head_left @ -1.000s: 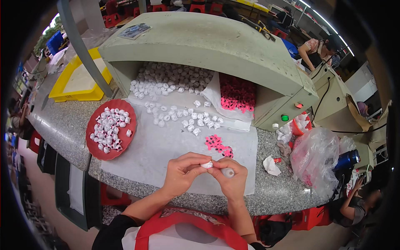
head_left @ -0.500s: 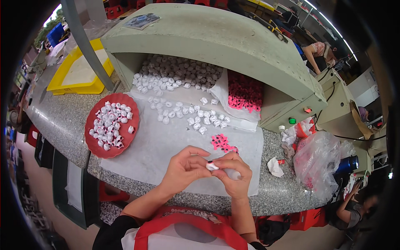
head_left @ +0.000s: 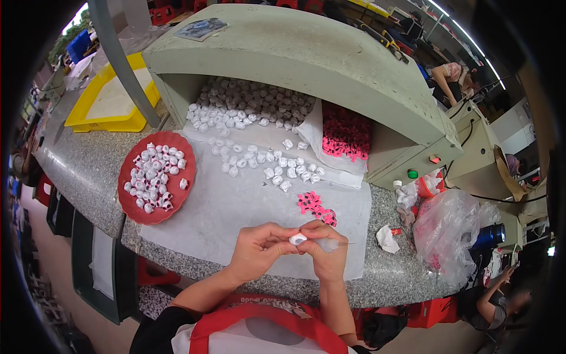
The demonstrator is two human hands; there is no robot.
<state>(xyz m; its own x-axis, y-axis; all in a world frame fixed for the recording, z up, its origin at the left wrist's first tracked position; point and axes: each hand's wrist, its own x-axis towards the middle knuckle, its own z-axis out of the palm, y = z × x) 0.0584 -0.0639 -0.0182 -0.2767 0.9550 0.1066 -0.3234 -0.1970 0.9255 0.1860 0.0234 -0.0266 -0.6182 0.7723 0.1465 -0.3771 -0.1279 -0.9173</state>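
And the fingers have closed in again: half a second ago we saw a gap behind the small white piece [head_left: 298, 239] and a dark patch on its top, and now the hands have drawn together and that patch is out of our sight. We see the left hand [head_left: 253, 248] pinching the piece from one side, thumb and fingers clamped on it, while the right hand [head_left: 325, 258] pinches from the other, so the two meet around it, just above the near part of the white paper [head_left: 200, 206]. We also spot a translucent bottle [head_left: 328, 243] tucked in the right hand, its thin tip now showing, pointing out to the right, away from the piece. For the work, we read that as turning or pressing by fingertip, with the bottle merely carried along. Just beyond the hands we have flat pink pieces [head_left: 311, 203], then loose white pieces [head_left: 292, 172] farther up the paper, and over on the left a red plate [head_left: 184, 197] full of white pieces with dark and pink markings
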